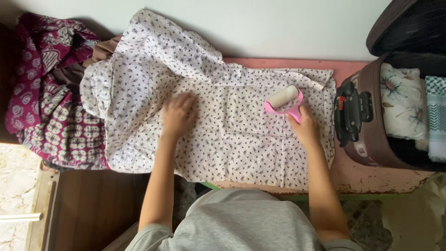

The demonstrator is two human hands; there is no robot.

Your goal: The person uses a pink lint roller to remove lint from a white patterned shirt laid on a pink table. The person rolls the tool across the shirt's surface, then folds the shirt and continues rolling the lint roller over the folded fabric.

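Left hand: the left hand (179,115) lies palm down on the white flower-print cloth (218,125), fingers spread and loose, gripping nothing; it is slightly blurred.
Right hand: the right hand (304,128) is closed around the pink handle of a lint roller (283,100), thumb side towards the roll.
Lint roller: pink frame, pale roll; the roll rests on the cloth near its upper right part, tilted up to the right.
Cloth: spread over the pink table (371,179), wrinkled, its upper left part bunched and raised against the wall; its right edge stops just short of the suitcase.
Left of cloth: a heap of magenta patterned fabric (46,107) touching the cloth's left edge, with a brown piece showing between them at the top.
Right of cloth: an open brown suitcase (367,139) on the table end, lid raised, holding a flowered pillow-like bundle (402,100) and a folded green-checked item (436,116).
Person: grey shirt, standing at the near edge of the table.
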